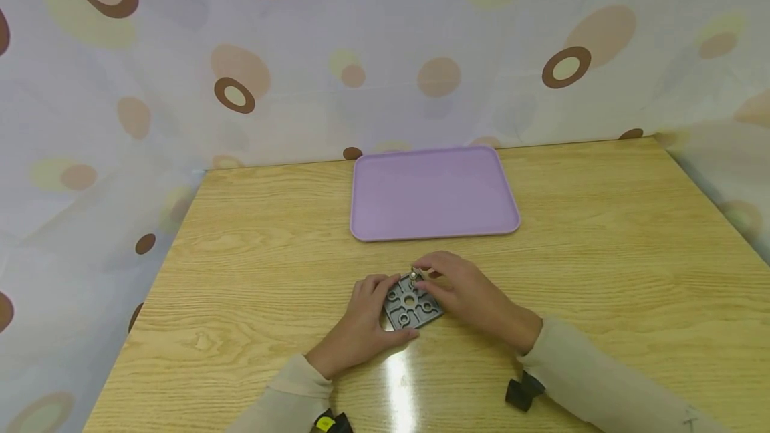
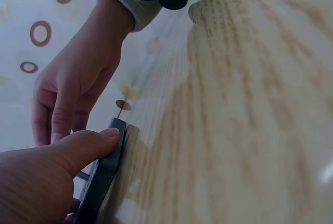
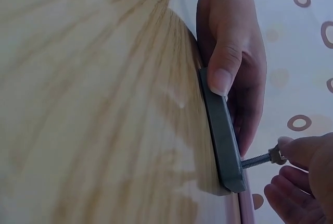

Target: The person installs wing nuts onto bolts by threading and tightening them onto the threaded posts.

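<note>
A square grey metal plate (image 1: 417,319) with several round bosses and a central hole lies on the wooden table. My left hand (image 1: 368,329) grips it by its edges, the thumb on the near side and the fingers on the far left. From the plate's far corner rises a threaded bolt (image 3: 255,161), with a hex-shaped piece (image 3: 277,154) near its upper end. My right hand (image 1: 472,293) pinches that upper end between thumb and fingers. In the left wrist view, the left thumb (image 2: 86,148) presses the side of the plate, and the right hand (image 2: 78,83) is beyond it.
A lilac tray (image 1: 433,196) lies behind the plate, near the table's back edge. Spotted cloth (image 1: 391,52) hangs behind the table (image 1: 259,272) and along its sides. Black straps or mounts (image 1: 525,391) sit at both sleeves.
</note>
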Demonstrator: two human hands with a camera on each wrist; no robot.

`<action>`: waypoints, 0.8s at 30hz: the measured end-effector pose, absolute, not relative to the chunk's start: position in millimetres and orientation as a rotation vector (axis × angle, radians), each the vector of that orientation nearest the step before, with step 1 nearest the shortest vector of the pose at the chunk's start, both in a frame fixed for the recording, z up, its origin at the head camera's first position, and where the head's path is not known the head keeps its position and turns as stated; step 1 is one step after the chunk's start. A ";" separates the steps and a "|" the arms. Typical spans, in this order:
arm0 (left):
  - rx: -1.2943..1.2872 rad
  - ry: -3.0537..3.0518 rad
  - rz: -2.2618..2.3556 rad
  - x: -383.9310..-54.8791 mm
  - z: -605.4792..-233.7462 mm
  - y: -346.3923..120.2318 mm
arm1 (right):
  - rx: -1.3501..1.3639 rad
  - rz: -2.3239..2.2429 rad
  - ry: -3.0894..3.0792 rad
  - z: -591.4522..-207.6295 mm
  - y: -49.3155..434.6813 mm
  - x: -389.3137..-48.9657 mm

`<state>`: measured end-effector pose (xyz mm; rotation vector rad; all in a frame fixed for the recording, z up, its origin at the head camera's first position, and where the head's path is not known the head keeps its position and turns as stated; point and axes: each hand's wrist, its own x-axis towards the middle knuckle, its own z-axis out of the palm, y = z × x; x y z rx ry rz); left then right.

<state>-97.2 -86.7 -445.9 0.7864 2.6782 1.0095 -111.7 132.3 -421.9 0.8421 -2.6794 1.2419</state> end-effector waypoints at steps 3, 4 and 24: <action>0.792 2.686 1.003 -97.3 -446.7 -86.8 | 0.853 1.231 -2.681 -421.3 130.6 -111.9; 0.794 2.688 1.001 -97.3 -446.9 -86.9 | 0.857 1.226 -2.680 -421.4 130.3 -112.0; 0.771 2.672 1.010 -96.7 -444.5 -85.5 | 0.784 1.135 -2.687 -419.9 138.4 -108.5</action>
